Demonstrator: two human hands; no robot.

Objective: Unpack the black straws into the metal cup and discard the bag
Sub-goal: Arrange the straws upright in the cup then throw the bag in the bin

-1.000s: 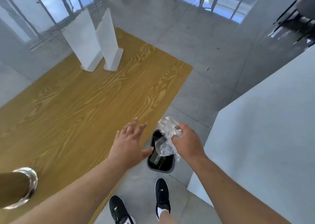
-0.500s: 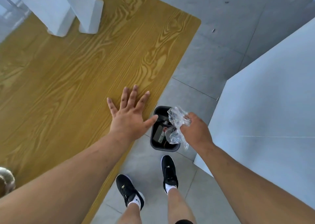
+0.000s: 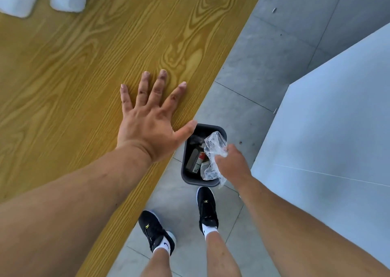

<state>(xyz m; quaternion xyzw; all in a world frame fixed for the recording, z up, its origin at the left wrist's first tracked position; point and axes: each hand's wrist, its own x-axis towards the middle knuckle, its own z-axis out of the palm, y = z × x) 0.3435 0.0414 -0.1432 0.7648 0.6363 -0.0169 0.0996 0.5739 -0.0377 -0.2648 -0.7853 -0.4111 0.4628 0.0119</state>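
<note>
The right hand (image 3: 231, 166) has its grip closed on the crumpled clear bag (image 3: 213, 150), fingers curled down and knuckles up, the wrist bent slightly with the forearm running back toward the lower right. The bag bunches out of the fist on the thumb side, one lobe rising above the fingers and another hanging below them. It sits directly over the open mouth of the dark bin (image 3: 191, 179), which stands on the grey floor (image 3: 249, 65) just beside the edge of the worktop (image 3: 84, 55). Inside the bin lie a few items, among them a can-like thing with a red and white end; the rest is too dim to tell.

The left hand (image 3: 147, 120) lies flat, palm down, on the wooden worktop near its edge, fingers spread wide and empty, the thumb reaching past the edge to the rim of the bin. Its forearm stretches straight back to the lower left.

Two black shoes (image 3: 207, 207) stand on the floor just behind the bin. A white block (image 3: 337, 129) rises at the right.
</note>
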